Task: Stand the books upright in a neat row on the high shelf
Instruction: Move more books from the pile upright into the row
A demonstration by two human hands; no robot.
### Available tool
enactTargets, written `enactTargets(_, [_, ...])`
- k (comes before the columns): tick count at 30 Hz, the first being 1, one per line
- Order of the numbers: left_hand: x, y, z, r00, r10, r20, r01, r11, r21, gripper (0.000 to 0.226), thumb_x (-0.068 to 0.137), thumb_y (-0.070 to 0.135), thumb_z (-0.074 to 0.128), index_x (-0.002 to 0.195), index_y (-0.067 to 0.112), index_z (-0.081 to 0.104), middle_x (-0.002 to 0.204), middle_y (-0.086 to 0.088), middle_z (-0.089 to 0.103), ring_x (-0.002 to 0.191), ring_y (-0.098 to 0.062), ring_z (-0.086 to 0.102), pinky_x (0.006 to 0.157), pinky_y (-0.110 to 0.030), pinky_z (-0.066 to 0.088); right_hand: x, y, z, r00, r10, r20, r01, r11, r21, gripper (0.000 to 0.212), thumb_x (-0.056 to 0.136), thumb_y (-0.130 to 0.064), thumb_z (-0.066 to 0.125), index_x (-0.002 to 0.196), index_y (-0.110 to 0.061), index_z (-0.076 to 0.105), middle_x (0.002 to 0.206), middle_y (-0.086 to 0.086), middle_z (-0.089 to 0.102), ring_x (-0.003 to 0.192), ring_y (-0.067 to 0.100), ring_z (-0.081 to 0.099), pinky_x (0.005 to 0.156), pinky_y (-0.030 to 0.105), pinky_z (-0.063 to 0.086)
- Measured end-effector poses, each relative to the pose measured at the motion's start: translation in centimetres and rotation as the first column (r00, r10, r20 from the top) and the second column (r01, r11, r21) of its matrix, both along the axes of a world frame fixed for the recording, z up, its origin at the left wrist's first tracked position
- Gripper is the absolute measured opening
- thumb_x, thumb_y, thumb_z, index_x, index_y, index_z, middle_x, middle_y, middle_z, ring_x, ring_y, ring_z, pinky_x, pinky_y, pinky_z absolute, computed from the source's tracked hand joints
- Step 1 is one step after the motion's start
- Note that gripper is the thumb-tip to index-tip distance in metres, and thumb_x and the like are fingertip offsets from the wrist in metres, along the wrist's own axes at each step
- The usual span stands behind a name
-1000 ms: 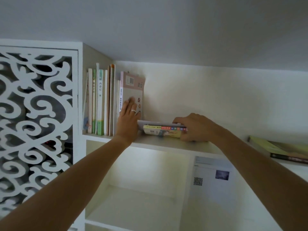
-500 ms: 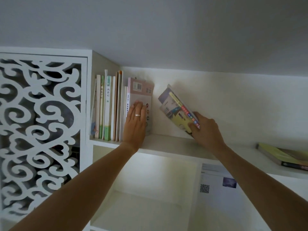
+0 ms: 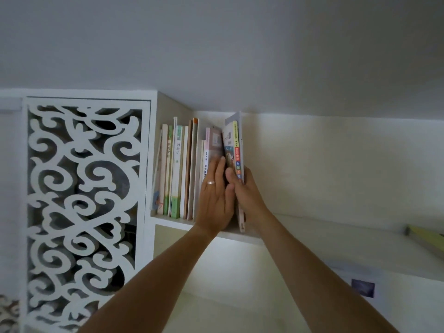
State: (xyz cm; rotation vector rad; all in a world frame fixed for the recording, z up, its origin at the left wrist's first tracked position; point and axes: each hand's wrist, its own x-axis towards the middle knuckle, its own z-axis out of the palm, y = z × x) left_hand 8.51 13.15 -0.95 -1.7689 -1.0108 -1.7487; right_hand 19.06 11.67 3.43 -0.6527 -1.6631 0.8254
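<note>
Several books (image 3: pixel 179 169) stand upright in a row at the left end of the high white shelf (image 3: pixel 312 227). My left hand (image 3: pixel 215 200), a ring on one finger, lies flat with its fingers together against the pink book (image 3: pixel 212 145) at the row's right end. My right hand (image 3: pixel 245 195) grips a colourful book (image 3: pixel 234 145) with a yellow and red spine, held upright against the pink book, its lower edge on the shelf.
More books (image 3: pixel 425 239) lie flat at the shelf's far right. A white carved lattice panel (image 3: pixel 81 188) stands left of the shelf. The ceiling (image 3: pixel 240 56) is close above. A lower compartment opens under the shelf, with a paper sheet (image 3: pixel 360 284) at its right.
My right hand lifted the colourful book from lying flat, tilted it up and brought it left, upright against the row. My left hand stayed pressed on the pink book.
</note>
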Motion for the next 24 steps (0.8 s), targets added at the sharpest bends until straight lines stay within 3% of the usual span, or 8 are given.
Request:
enactTargets(3, [0.1,0.5,0.2,0.998,0.048,-0.039,-0.05,0.998,-0.031,0.075,0.107,0.055,0.025,0.162,0.004,0.016,0.17,-0.012,0.019,0.158,-0.017,0.014,0.128,-0.034,0.018,2.4,1.4,-0.4,0.922,0.386,-0.001,-0.383,0.915,-0.124,0.063,0.098,-0.068,0.041,0.153,-0.037,0.04,0.149,-0.003,0.053,0.139,0.017,0.05,0.114,0.04,0.043])
enactTargets(5, [0.1,0.8,0.3,0.999,0.034,-0.021,-0.035,0.997,-0.068,0.081,0.104,0.054,0.035,0.162,0.004,0.01,0.17,-0.012,0.015,0.158,-0.018,0.013,0.128,-0.037,0.022,4.1,1.7,-0.7,0.926,0.314,0.208,-0.287,0.946,-0.149,0.065,0.096,-0.073,0.036,0.155,-0.046,0.031,0.153,-0.013,0.046,0.143,0.012,0.043,0.117,0.037,0.038])
enactTargets(8, [-0.1,0.9,0.2,1.0,-0.015,-0.006,0.014,0.997,-0.082,0.083,0.101,0.043,0.045,0.163,0.005,0.004,0.171,-0.009,0.009,0.157,-0.022,0.016,0.124,-0.045,0.031,5.8,2.2,-1.0,0.824,0.099,0.557,-0.023,0.99,-0.141,0.066,0.087,-0.088,0.027,0.149,-0.066,0.021,0.154,-0.014,0.041,0.138,0.017,0.044,0.117,0.044,0.038])
enactTargets(11, [-0.1,0.6,0.2,0.999,-0.035,-0.009,0.034,0.997,-0.065,0.085,0.099,0.037,0.051,0.163,0.006,0.003,0.168,-0.01,0.008,0.155,-0.026,0.021,0.12,-0.052,0.036,6.1,2.8,-1.3,0.808,0.156,0.569,-0.067,0.982,-0.174,0.072,0.086,-0.088,0.034,0.151,-0.063,0.019,0.161,-0.021,0.033,0.145,0.01,0.037,0.122,0.045,0.031])
enactTargets(16, [-2.1,-0.1,1.0,0.989,0.123,-0.085,-0.109,0.983,0.15,0.082,0.097,0.03,0.063,0.157,-0.007,0.022,0.165,-0.013,0.018,0.154,-0.019,0.018,0.126,-0.036,0.023,6.2,2.4,-1.9,0.737,0.216,0.641,-0.107,0.973,-0.205,0.092,0.086,-0.066,0.068,0.154,-0.06,0.007,0.148,-0.008,0.05,0.134,0.01,0.051,0.12,0.044,0.035])
enactTargets(18, [-2.6,-0.5,1.6,0.951,0.255,-0.177,-0.206,0.945,0.255,0.072,0.099,0.029,0.058,0.156,-0.005,0.029,0.163,-0.018,0.021,0.154,-0.029,0.023,0.126,-0.043,0.025,6.0,1.9,-2.4,0.737,0.193,0.647,-0.106,0.98,-0.17,0.096,0.088,-0.051,0.073,0.155,-0.059,0.004,0.143,-0.003,0.056,0.132,0.012,0.054,0.119,0.042,0.037])
enactTargets(20, [-3.1,-0.9,2.2,0.877,0.34,-0.338,-0.231,0.917,0.325,0.056,0.101,0.024,0.054,0.152,0.004,0.041,0.16,-0.019,0.032,0.151,-0.036,0.029,0.123,-0.054,0.028,5.0,1.1,-2.7,0.742,0.143,0.655,-0.096,0.99,-0.108,0.098,0.087,-0.053,0.072,0.155,-0.058,0.002,0.147,0.001,0.056,0.134,0.014,0.054,0.117,0.042,0.039])
enactTargets(24, [-4.8,-1.6,2.5,0.72,0.398,-0.569,-0.263,0.914,0.308,0.03,0.097,0.029,0.052,0.101,0.017,0.079,0.114,-0.007,0.076,0.133,-0.028,0.056,0.123,-0.056,0.024,2.0,0.6,-2.8,0.715,-0.037,0.699,0.004,0.999,0.049,0.1,0.079,-0.072,0.065,0.152,-0.043,0.002,0.124,0.0,0.071,0.11,0.02,0.069,0.098,0.043,0.055])
